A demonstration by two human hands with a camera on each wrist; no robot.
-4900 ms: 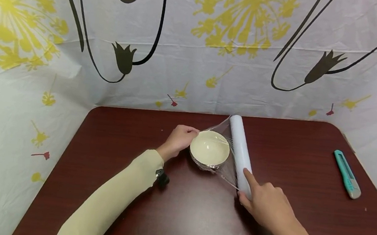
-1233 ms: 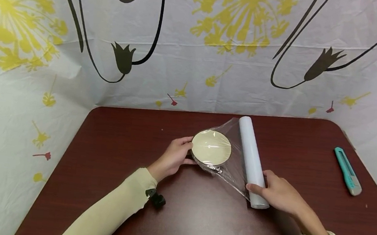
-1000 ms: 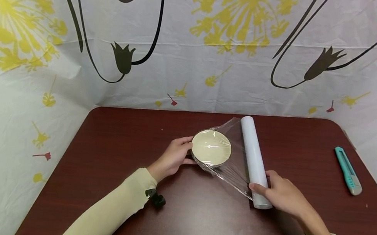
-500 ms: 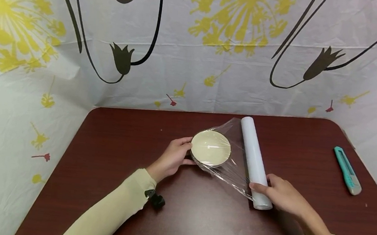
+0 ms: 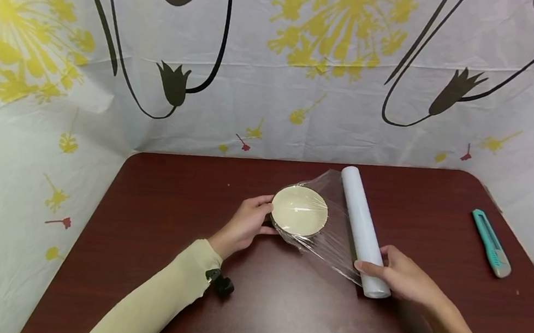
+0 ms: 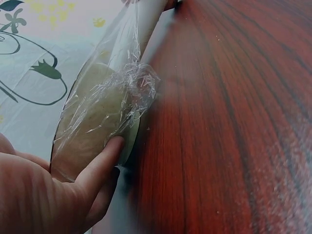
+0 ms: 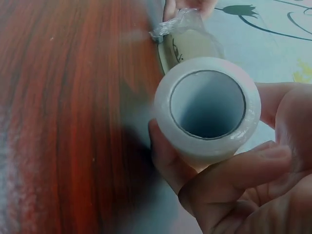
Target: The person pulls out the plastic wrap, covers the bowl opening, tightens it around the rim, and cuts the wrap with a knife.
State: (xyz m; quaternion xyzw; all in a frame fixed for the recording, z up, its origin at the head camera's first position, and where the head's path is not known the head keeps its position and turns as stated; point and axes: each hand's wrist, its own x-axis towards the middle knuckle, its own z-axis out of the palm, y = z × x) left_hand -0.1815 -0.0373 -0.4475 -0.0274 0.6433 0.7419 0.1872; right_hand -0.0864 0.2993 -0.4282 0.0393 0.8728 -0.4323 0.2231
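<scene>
A cream-coloured bowl (image 5: 299,210) stands on the table with clear plastic wrap (image 5: 335,235) stretched over its top. From the bowl's right side the film runs to a white roll of plastic wrap (image 5: 360,226), lying slantwise. My left hand (image 5: 243,223) holds the bowl by its left side; in the left wrist view a finger of this hand (image 6: 53,195) lies along the bowl's wall, below crumpled film (image 6: 141,83). My right hand (image 5: 405,275) grips the roll near its front end. The right wrist view shows the roll's hollow end (image 7: 165,112) held between thumb and fingers.
A teal utility knife (image 5: 491,242) lies at the right of the dark red table (image 5: 184,195). Behind the table hangs a white cloth (image 5: 236,91) with a flower print. Each wrist wears a small black camera (image 5: 220,282).
Since the oldest frame the roll has moved right and more film shows between it and the bowl. My left hand shifted from the film's edge to the bowl's side; my right now grips the roll's end.
</scene>
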